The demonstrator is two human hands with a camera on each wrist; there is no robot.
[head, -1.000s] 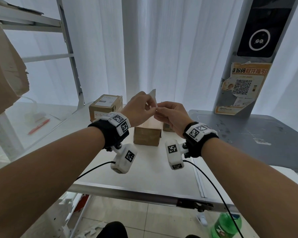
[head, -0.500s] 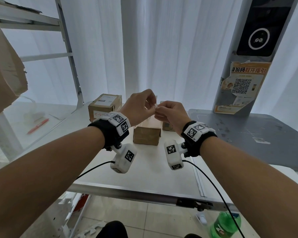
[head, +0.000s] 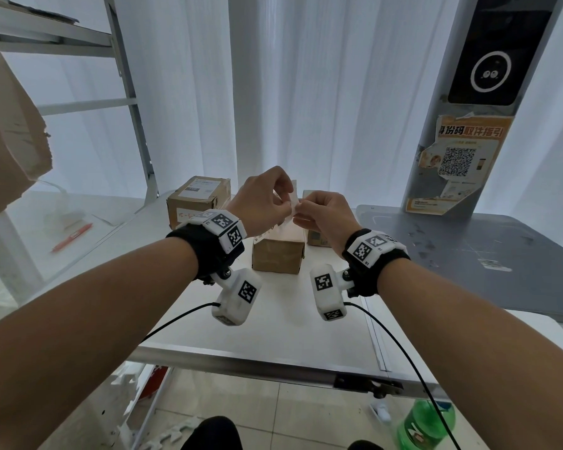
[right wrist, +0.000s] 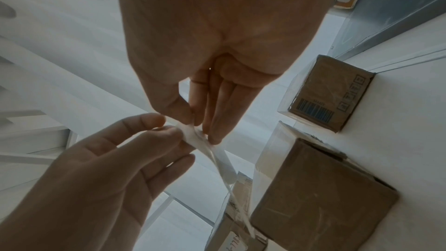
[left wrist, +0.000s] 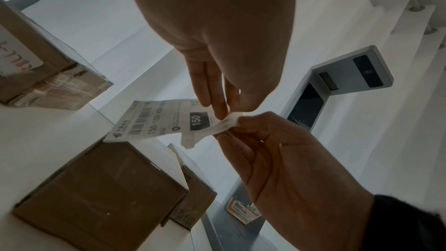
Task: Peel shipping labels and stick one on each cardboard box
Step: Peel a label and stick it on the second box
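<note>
Both hands are raised over the white table [head: 273, 323] and pinch one corner of a white shipping label [left wrist: 164, 119] printed with barcodes and "150". My left hand [head: 281, 206] holds the printed sheet between thumb and fingertips [left wrist: 218, 110]. My right hand [head: 301, 213] pinches the other layer, which curls away at that corner [left wrist: 193, 138]. The right wrist view shows the label [right wrist: 223, 161] edge-on, its two layers parting. Below stands a plain cardboard box [head: 278, 254]. A labelled box [head: 199, 199] sits back left, and a small box [head: 316, 237] is half hidden behind my right hand.
A grey kiosk column [head: 488, 102] with a QR poster stands on a grey platform [head: 468, 248] at the right. Metal shelving [head: 127, 89] and a brown bag [head: 7, 138] are at the left, with a red pen [head: 72, 237] beneath. A green bottle [head: 426, 427] stands on the floor.
Both hands have stayed together above the middle box, working the label's corner. The label's upper tip sits lower behind the fingers than a second ago. Nothing was let go.
</note>
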